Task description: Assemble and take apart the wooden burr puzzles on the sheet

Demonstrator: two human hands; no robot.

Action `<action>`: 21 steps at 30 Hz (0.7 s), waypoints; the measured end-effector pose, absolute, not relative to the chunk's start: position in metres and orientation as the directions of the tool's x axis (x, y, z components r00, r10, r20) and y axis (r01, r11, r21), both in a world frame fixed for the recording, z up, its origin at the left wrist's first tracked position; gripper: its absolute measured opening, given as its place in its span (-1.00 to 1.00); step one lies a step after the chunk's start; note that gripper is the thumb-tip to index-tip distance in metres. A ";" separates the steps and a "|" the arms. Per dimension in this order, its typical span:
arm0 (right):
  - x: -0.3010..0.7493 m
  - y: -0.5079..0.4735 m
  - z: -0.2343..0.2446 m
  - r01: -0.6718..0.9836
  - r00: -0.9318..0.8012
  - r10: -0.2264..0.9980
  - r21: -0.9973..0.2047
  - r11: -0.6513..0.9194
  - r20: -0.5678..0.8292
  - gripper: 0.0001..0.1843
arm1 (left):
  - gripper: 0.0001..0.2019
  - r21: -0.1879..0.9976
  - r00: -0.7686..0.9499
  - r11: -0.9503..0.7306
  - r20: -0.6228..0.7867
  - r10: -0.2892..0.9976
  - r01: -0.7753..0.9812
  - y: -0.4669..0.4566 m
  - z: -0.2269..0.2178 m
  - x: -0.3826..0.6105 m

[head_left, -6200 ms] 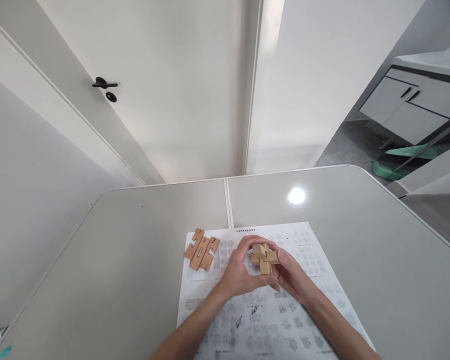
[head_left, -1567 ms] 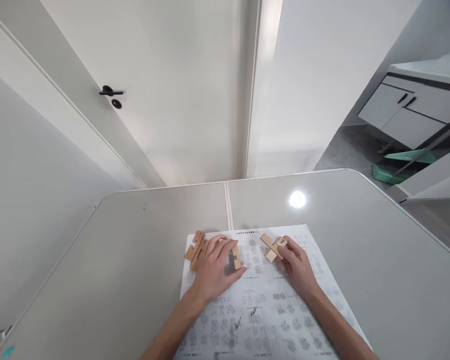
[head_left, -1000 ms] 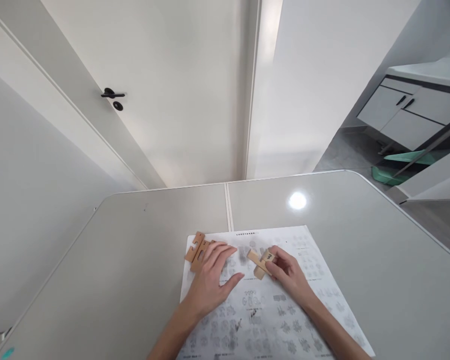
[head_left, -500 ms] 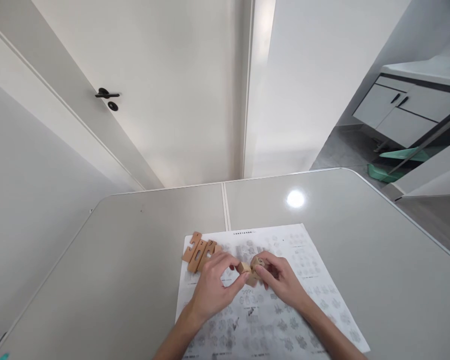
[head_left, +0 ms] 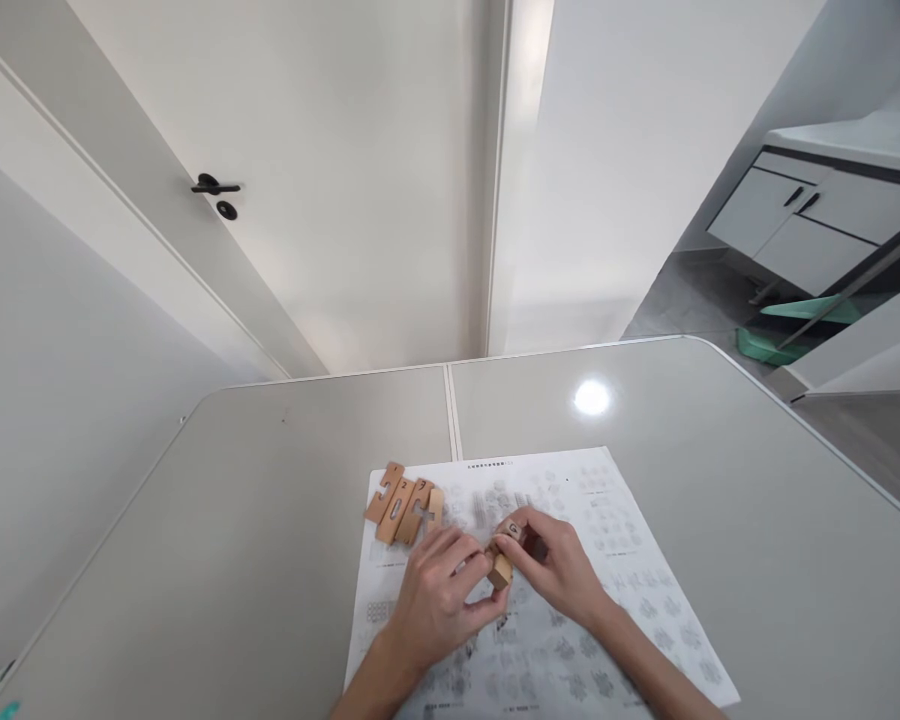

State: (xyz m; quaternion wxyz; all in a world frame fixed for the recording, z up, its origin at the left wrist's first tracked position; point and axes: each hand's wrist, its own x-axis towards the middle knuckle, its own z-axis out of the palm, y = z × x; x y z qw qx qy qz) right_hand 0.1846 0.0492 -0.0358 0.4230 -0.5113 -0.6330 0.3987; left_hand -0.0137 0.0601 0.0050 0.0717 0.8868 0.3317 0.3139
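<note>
Over a printed paper sheet (head_left: 630,530), both hands meet around small wooden puzzle pieces. My left hand (head_left: 446,590) is closed, its thumb and fingers pinching a light wooden puzzle piece (head_left: 501,572) by its end. My right hand (head_left: 559,565) is closed on a notched wooden puzzle piece (head_left: 514,530) that carries a dark marking. The two pieces touch or nearly touch; fingers cover where they meet. Left of the hands lie several flat brown puzzle pieces (head_left: 395,510) with cut-outs, numbered 1, 2 and 3, side by side on the sheet's upper left corner.
The sheet, covered in small diagrams, lies on a grey table (head_left: 270,530) with a seam (head_left: 452,415) across it. A ceiling light reflects off the tabletop. Beyond the far edge stand a white door (head_left: 360,200) with a black handle (head_left: 214,186) and, right, a white cabinet (head_left: 810,210).
My left hand has turned and shifted slightly down and right, with its piece now lower and angled differently against the right hand's piece. A light piece beside the numbered ones has come into view.
</note>
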 end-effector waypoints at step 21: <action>0.180 0.050 -0.035 0.120 0.184 0.981 -0.989 -0.080 -0.057 -0.59 | -0.83 0.295 0.656 -0.838 0.523 0.544 0.459 0.063 0.005 -0.005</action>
